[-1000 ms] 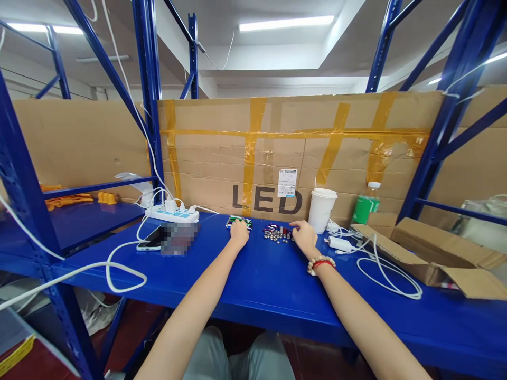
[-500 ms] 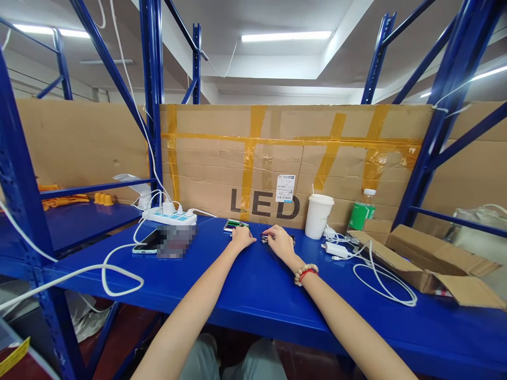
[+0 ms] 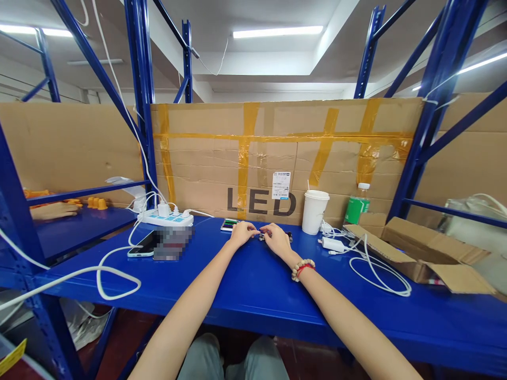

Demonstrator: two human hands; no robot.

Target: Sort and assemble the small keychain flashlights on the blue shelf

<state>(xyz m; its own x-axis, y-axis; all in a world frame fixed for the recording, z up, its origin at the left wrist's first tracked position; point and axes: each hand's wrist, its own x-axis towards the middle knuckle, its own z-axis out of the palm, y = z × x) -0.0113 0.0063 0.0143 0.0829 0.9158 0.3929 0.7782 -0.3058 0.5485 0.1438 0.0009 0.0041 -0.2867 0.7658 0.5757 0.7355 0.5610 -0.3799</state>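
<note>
My left hand point(image 3: 242, 233) and my right hand point(image 3: 276, 240) meet fingertip to fingertip just above the blue tabletop point(image 3: 253, 285). The left fingers are pinched together, and whatever lies between them is too small to name. On the right, my fingers are also closed, over something I cannot make out. Small dark, shiny pieces point(image 3: 289, 236) show from beneath the right hand, which hides most of them. Just behind my left hand lies a small flat case with green and white in it point(image 3: 228, 225), partly covered by that hand.
To the left are a phone point(image 3: 141, 245) and a white power strip point(image 3: 164, 217) with trailing cables. A white lidded cup point(image 3: 315, 212), a green-labelled bottle point(image 3: 357, 205), a coiled white cable point(image 3: 380, 285) and an open cardboard box point(image 3: 420, 248) stand right. Cardboard point(image 3: 198, 158) walls the back.
My left hand has moved right and lifted its fingertips to the right hand's fingers. The right fingertips have come toward the left. The whole view has shifted slightly.
</note>
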